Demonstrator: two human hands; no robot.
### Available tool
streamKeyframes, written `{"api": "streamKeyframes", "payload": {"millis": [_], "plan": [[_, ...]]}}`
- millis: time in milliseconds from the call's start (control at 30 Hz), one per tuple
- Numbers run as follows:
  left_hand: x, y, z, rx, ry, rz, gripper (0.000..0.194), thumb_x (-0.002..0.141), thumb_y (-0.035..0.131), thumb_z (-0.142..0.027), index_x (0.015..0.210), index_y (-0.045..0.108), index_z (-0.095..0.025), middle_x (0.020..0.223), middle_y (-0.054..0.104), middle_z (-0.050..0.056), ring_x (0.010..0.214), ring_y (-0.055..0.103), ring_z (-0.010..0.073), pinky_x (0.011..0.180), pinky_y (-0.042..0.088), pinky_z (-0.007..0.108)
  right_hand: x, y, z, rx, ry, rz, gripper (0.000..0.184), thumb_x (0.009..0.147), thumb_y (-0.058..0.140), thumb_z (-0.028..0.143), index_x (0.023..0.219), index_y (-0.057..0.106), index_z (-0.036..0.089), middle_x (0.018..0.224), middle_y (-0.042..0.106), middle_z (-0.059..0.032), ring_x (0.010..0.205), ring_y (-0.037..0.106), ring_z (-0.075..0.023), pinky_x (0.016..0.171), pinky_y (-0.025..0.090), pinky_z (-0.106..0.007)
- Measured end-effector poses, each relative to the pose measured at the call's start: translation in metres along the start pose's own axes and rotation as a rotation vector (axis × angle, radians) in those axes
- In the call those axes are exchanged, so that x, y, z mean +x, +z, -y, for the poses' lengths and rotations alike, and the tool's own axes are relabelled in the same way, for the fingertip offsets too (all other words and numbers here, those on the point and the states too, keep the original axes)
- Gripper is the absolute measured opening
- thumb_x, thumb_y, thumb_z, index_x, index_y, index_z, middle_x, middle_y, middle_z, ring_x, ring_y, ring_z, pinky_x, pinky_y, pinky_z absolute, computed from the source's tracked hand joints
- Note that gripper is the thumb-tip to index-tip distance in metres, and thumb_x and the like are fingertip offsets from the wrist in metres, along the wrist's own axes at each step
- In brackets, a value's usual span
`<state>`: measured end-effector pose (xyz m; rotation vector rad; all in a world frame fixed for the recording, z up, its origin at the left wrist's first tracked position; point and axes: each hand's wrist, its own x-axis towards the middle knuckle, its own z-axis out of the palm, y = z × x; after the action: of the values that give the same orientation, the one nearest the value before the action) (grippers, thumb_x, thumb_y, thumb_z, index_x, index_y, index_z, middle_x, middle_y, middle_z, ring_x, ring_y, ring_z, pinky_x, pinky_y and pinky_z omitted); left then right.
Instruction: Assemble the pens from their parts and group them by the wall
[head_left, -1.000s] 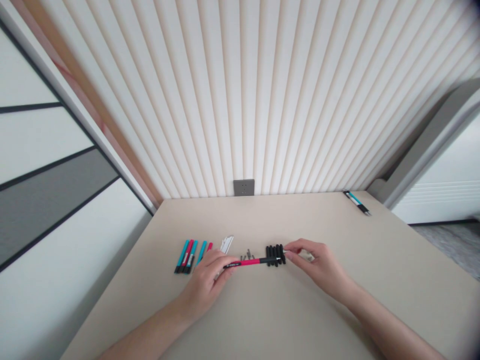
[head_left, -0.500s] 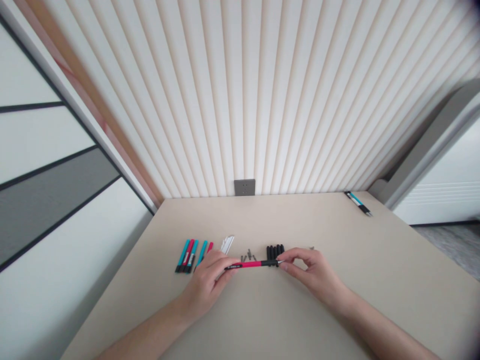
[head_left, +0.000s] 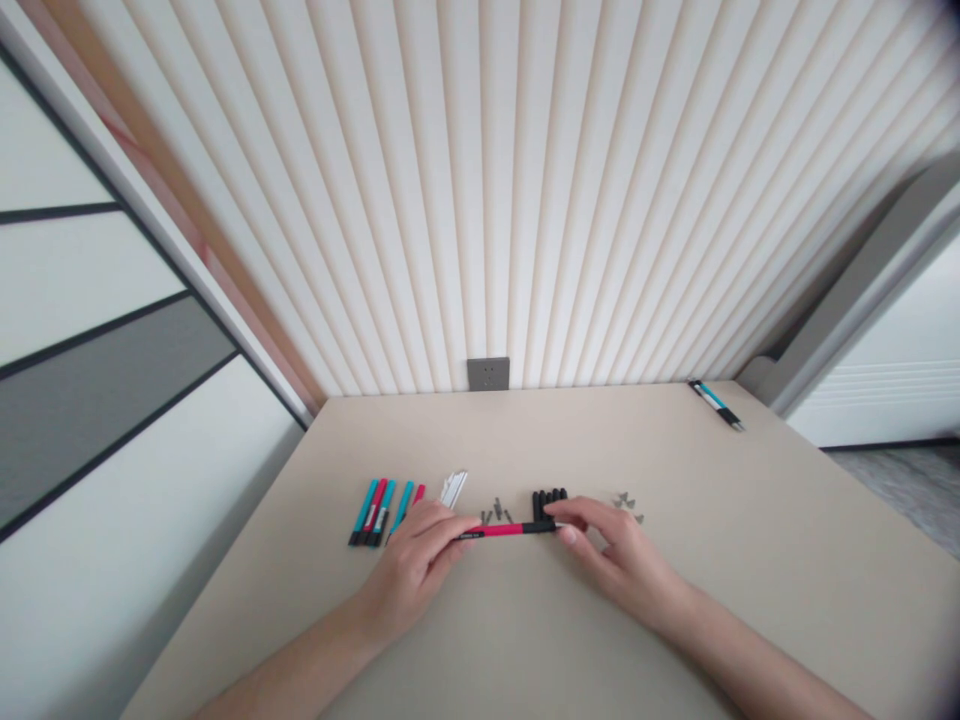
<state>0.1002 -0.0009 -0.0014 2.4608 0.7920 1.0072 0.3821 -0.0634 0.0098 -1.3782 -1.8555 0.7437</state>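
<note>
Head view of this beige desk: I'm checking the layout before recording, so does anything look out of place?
A teal-and-black pen lies alone, slanted, at the beige desk's far right corner, apart from the teal and pink pens grouped at left.

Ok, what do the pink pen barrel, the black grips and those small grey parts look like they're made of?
The pink pen barrel looks like moulded plastic, smooth and evenly coloured. The black grips look like matte rubber, with no shine, though plastic is possible. The small grey parts look like dull metal, but they're too small to be sure.
</note>
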Motion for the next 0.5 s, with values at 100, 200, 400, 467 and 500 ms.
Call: {"api": "streamKeyframes", "payload": {"millis": [100, 200, 400, 467, 500], "plan": [[-0.0001, 0.0003, 0.0008, -0.004, -0.022, -0.003, 0.02, 0.095, 0.055, -0.018, 0.111, 0.067, -0.021, 0.09, 0.067, 0.005, 0.087, 0.063, 0.0169, 0.082, 0.05, 0.029, 0.0003, -0.0008, -0.0007, -0.011, -0.037, -0.023, 0.026, 0.094, 0.054, 0.039, 0.11, 0.063, 0.022, 0.094, 0.069, -0.0071, 0.085, 0.064, -0.0199, 0.065, 0.052, -0.027], [0.0003, -0.0003, 0.0004, -0.013, 0.002, 0.005, 0.02, 0.096, 0.055, -0.018, 0.111, 0.067, -0.02, 0.089, 0.067, 0.005, 0.085, 0.063, 0.0165, 0.082, 0.051, 0.029, -0.0003, 0.0, -0.002, -0.047, -0.043, -0.028, 0.024, 0.098, 0.048, 0.036, 0.093, 0.065, 0.021, 0.085, 0.068, -0.0058, 0.08, 0.063, -0.0186, 0.068, 0.05, -0.028], [0.0011, -0.0003, -0.0015, 0.005, 0.006, 0.009, 0.018, 0.095, 0.057, -0.021, 0.109, 0.068, -0.02, 0.087, 0.067, 0.005, 0.084, 0.063, 0.0173, 0.082, 0.051, 0.03, 0.0003, 0.0002, -0.0041, -0.069, -0.061, -0.036, 0.035, 0.101, 0.039, 0.037, 0.092, 0.068, 0.019, 0.08, 0.069, -0.0064, 0.074, 0.063, -0.0179, 0.07, 0.05, -0.031], [0.0014, -0.0002, -0.0019, 0.007, -0.018, 0.0, 0.018, 0.095, 0.055, -0.02, 0.109, 0.068, -0.02, 0.089, 0.068, 0.005, 0.086, 0.063, 0.0176, 0.083, 0.051, 0.03, 0.001, -0.0003, -0.0047, -0.052, -0.066, -0.068, 0.026, 0.098, 0.048, 0.038, 0.107, 0.066, 0.021, 0.091, 0.071, -0.0075, 0.083, 0.065, -0.0196, 0.074, 0.052, -0.032], [0.0017, -0.0002, -0.002, 0.007, -0.026, -0.003, 0.019, 0.096, 0.055, -0.02, 0.109, 0.068, -0.02, 0.089, 0.068, 0.006, 0.086, 0.063, 0.0176, 0.083, 0.051, 0.03, 0.0012, -0.0005, -0.0049, -0.049, -0.076, -0.08, 0.025, 0.096, 0.052, 0.038, 0.109, 0.065, 0.021, 0.092, 0.071, -0.0074, 0.084, 0.065, -0.02, 0.075, 0.053, -0.032]]}}
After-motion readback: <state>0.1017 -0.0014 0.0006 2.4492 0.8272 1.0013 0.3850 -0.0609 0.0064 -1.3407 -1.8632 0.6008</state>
